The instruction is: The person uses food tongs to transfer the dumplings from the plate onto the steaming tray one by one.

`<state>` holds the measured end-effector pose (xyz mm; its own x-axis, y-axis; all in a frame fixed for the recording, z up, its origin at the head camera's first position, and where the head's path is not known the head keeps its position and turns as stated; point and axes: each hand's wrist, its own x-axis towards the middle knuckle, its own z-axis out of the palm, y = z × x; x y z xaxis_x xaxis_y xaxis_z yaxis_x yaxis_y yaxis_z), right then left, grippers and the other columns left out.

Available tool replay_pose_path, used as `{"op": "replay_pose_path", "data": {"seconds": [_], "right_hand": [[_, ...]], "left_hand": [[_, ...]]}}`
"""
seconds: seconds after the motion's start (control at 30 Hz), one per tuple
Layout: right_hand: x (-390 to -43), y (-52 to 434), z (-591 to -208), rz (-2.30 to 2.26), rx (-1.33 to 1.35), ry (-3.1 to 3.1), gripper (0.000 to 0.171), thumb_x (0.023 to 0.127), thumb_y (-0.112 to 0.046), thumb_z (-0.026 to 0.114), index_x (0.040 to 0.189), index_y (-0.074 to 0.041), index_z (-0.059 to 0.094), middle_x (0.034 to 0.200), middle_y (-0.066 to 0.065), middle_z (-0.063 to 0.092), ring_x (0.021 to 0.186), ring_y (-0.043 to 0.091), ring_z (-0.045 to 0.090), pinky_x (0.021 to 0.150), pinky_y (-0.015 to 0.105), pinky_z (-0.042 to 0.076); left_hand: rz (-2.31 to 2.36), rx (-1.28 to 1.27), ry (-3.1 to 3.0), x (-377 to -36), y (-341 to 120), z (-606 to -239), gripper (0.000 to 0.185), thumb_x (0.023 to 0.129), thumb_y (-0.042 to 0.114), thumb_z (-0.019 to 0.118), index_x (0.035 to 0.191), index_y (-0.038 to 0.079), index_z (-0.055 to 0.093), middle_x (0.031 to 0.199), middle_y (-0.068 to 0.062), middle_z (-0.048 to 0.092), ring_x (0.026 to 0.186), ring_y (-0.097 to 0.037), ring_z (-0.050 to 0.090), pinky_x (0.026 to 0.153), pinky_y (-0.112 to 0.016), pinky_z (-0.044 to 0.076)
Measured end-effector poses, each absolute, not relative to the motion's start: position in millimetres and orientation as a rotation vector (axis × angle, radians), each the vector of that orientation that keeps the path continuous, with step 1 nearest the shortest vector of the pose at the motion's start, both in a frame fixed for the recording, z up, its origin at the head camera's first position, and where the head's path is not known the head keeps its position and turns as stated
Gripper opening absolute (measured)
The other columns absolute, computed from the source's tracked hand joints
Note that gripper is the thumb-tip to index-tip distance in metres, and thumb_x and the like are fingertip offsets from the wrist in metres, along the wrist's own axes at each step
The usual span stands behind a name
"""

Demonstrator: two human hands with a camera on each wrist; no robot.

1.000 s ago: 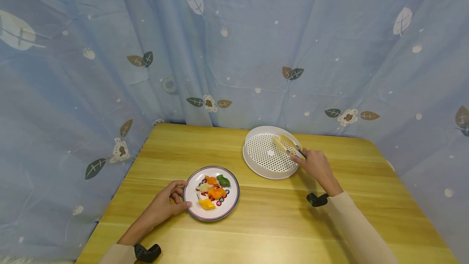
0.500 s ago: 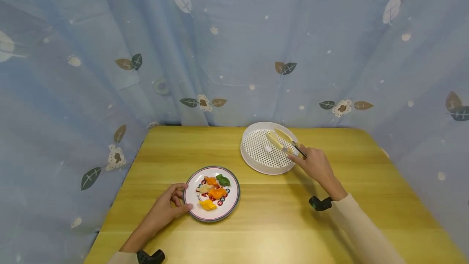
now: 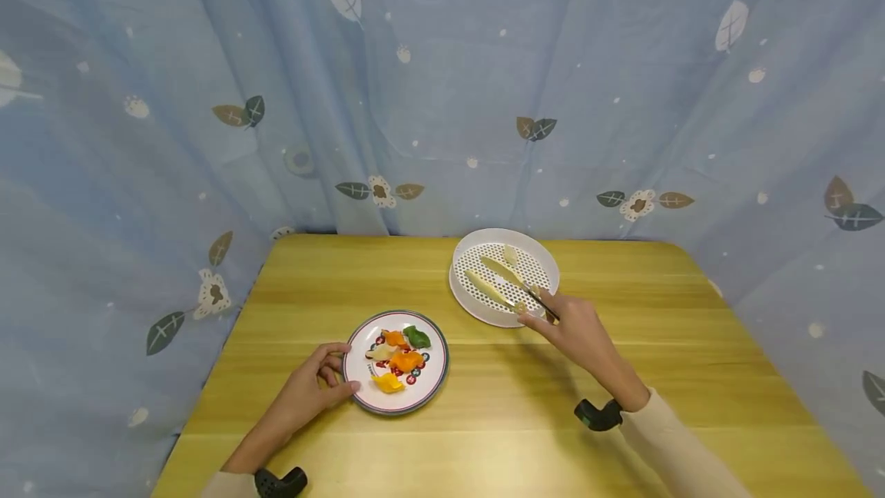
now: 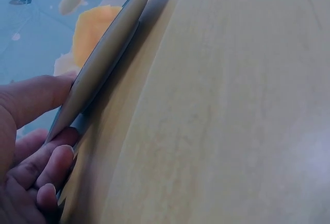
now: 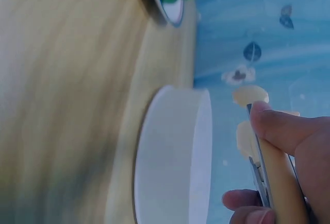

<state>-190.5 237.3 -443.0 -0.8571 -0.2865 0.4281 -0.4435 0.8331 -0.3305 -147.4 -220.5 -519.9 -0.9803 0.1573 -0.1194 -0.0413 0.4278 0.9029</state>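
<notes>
blue curtain fabric (image 3: 442,83) printed with leaves and flowers hangs behind and beside a light wooden worktop (image 3: 484,406).

- white round perforated plastic tray (image 3: 546,261): stands near the far edge of the worktop, right of centre. pale yellow food pieces (image 3: 508,255) lie on its perforated floor.
- metal tongs with pale yellow arms (image 3: 499,281): both arms extend over the tray floor; the handle end is at the tray's near rim.
- right hand (image 3: 577,333): positioned at the near rim of the tray. its fingers (image 5: 281,131) are curled around the tongs handle, thumb on top, as the right wrist view shows. whether the tong tips clamp a food piece cannot be determined.
- round patterned ceramic plate with a dark rim (image 3: 432,386): stands left of centre, toward the near edge, well apart from the tray. it carries orange, yellow, pale and green food pieces (image 3: 401,352).
- left hand (image 3: 307,390): rests on the worktop at the left rim of the plate. the left wrist view shows the thumb on top of the rim and the curled fingers (image 4: 49,170) beneath it, pinching the rim.
- black wrist-mounted devices (image 3: 596,415): one on each cream sleeve.
</notes>
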Motion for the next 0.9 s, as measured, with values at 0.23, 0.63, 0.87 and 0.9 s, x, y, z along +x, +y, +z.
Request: {"op": "replay_pose_path", "data": {"seconds": [0.23, 0.63, 0.87, 0.9], "right_hand": [[-177, 227, -450, 0.647, 0.700, -2.618, 0.058, 0.085, -0.038, 0.084, 0.127, -0.001, 0.072, 0.063, -0.013, 0.045, 0.055, 0.003, 0.035, 0.052, 0.024, 0.035], [-158, 213, -458, 0.717, 0.777, -2.678, 0.043, 0.087, -0.045, 0.081, 0.113, -0.012, 0.073, 0.063, -0.011, 0.044, 0.057, 0.000, 0.031, 0.051, 0.022, 0.031], [-157, 207, -460, 0.708, 0.827, -2.644, 0.040, 0.086, -0.045, 0.081, 0.111, -0.016, 0.071, 0.064, -0.010, 0.046, 0.057, -0.001, 0.032, 0.051, 0.021, 0.031], [-157, 206, -460, 0.707, 0.833, -2.637, 0.040, 0.086, -0.045, 0.082, 0.111, -0.016, 0.071, 0.064, -0.010, 0.047, 0.057, -0.001, 0.032, 0.051, 0.021, 0.031]], "left_hand": [[1.627, 0.196, 2.403, -152, -231, -514, 0.071, 0.085, 0.021, 0.087, 0.144, 0.011, 0.049, 0.113, -0.013, 0.059, 0.088, -0.023, 0.053, 0.068, -0.027, 0.045], [1.624, 0.170, 2.384, -151, -228, -515, 0.072, 0.085, 0.021, 0.087, 0.145, 0.010, 0.049, 0.114, -0.012, 0.059, 0.089, -0.022, 0.052, 0.069, -0.028, 0.043], [1.636, 0.193, 2.377, -151, -228, -513, 0.069, 0.086, 0.019, 0.086, 0.144, 0.010, 0.050, 0.113, -0.014, 0.058, 0.088, -0.025, 0.054, 0.071, -0.029, 0.046], [1.639, 0.198, 2.376, -151, -228, -513, 0.069, 0.086, 0.019, 0.086, 0.144, 0.010, 0.050, 0.113, -0.015, 0.058, 0.088, -0.025, 0.054, 0.071, -0.029, 0.047]]}}
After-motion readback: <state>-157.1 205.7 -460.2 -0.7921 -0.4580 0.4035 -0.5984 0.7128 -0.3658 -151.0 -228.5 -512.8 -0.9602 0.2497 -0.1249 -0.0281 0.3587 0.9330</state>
